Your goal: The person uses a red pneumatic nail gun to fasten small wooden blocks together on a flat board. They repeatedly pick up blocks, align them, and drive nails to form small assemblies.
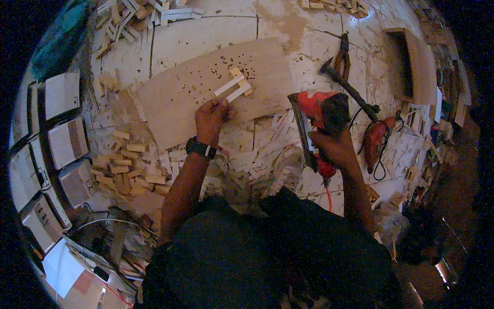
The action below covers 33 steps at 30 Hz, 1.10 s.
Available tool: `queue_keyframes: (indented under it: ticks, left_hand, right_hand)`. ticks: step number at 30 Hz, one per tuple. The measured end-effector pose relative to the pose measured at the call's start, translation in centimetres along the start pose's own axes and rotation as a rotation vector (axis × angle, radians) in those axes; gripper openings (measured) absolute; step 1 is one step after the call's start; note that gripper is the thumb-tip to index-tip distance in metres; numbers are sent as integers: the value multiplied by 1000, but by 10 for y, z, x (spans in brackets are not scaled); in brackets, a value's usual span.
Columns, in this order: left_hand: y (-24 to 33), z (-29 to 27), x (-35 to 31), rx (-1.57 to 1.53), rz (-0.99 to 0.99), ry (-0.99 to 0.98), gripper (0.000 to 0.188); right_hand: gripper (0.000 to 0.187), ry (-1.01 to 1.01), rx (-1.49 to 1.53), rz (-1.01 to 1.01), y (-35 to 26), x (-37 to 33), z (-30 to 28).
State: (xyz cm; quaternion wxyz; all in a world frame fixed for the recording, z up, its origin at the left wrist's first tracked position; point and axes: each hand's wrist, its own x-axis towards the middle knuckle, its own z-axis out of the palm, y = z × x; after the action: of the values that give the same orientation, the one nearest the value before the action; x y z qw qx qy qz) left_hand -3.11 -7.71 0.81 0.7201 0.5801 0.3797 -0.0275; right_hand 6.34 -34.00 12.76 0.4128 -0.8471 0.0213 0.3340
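My right hand [332, 147] is wrapped round the grip of a red and black air nail gun [321, 108], held above the floor right of the plywood sheet. A red hose runs from its lower end toward me. My left hand [211, 118], wearing a dark wristwatch, has its fingers closed at the near end of a small U-shaped wooden piece [237, 91]. Two pale strips and a short yellowish block make up that piece. It lies on a plywood sheet [175, 98] dotted with small dark specks. The fingertips of my left hand are partly hidden.
Loose wooden blocks [128, 165] lie left of my left arm. Wood offcuts [128, 18] are heaped at the far left. A hammer [352, 92], pliers [342, 56] and a red corded power tool [375, 144] lie at the right, near an open wooden box [422, 67].
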Motion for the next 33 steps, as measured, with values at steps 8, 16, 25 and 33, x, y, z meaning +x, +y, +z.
queue_keyframes:
  ticks: [8, 16, 25, 33]
  left_hand:
    - [0, -10, 12, -20, -9, -3, 16]
    - [-11, -9, 19, 144, 172, -30, 15]
    - [-7, -8, 15, -129, 43, 26, 16]
    - [-1, -10, 15, -91, -31, 28, 20]
  right_hand:
    - [32, -43, -130, -89, -38, 10, 31]
    - [35, -98, -111, -203, -55, 17, 56]
    - [29, -166, -307, -203, -70, 35, 80]
    - [20, -79, -296, -366, -72, 39, 91]
